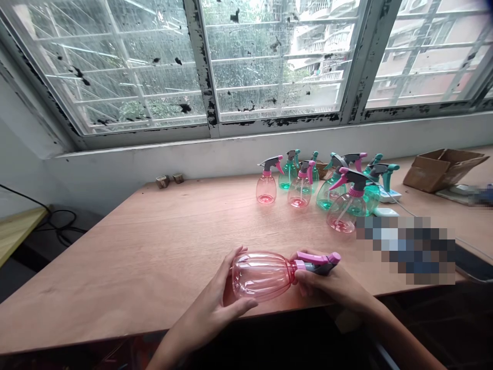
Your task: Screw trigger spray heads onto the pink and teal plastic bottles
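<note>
A clear pink spray bottle (262,276) lies on its side in my two hands, just above the table's front edge. Its base points left and its grey and pink trigger head points right. My left hand (219,298) cups the base end, thumb below and fingers above. My right hand (321,282) pinches the neck at the pink collar, with the spray head over it. Some right fingers are hidden behind the bottle. Beyond my hands stands an upright pink spray bottle (341,213) with a pink trigger, the nearest of a group.
Several pink and green spray bottles stand at the back, among them a pink one (266,189) and a green one (288,174). A cardboard box (435,172) sits back right. A phone (472,264) lies near the right edge, and small wooden blocks (162,181) lie back left.
</note>
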Demonstrator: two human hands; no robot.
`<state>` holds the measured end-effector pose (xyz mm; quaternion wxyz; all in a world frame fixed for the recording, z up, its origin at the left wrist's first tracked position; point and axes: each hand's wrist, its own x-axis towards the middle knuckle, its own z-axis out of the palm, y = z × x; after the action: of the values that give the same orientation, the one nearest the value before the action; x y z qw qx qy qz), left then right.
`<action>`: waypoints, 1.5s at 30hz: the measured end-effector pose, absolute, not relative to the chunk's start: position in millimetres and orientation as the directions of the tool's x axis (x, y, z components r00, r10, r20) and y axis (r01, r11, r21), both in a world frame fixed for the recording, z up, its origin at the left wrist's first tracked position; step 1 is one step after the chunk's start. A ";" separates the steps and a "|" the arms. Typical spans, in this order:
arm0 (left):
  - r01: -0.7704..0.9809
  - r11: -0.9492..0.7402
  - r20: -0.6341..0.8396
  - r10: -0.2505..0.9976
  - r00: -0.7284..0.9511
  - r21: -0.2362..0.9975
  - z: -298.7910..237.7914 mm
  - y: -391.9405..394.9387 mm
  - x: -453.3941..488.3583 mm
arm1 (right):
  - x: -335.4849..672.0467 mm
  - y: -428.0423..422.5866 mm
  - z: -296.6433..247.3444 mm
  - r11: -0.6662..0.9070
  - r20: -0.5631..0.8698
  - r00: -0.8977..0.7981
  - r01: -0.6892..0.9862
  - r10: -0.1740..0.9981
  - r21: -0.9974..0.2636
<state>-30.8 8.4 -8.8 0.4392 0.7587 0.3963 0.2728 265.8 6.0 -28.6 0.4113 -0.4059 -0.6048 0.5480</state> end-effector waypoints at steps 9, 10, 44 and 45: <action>0.384 -0.299 0.059 0.849 0.526 0.874 -6.5 8.1 -30.1 | 263.6 4.4 -19.7 0.093 0.067 -0.341 0.060 0.938 -0.994; 0.393 -0.297 0.053 0.850 0.525 0.870 -5.9 7.9 -30.0 | 263.3 4.2 -18.5 0.093 0.066 -0.344 0.062 0.937 -0.994; 0.415 -0.273 0.029 0.862 0.507 0.868 -2.5 6.7 -28.2 | 264.8 4.3 -22.4 0.078 0.046 -0.330 0.085 0.943 -0.993; 0.413 -0.274 0.030 0.861 0.507 0.869 -2.8 6.7 -28.3 | 264.9 4.5 -22.1 0.084 0.050 -0.340 0.088 0.939 -0.993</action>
<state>-28.3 6.7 -2.8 0.4299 0.7542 0.4224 0.2606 264.9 4.5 -22.1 0.3979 -0.4146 -0.6196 0.5347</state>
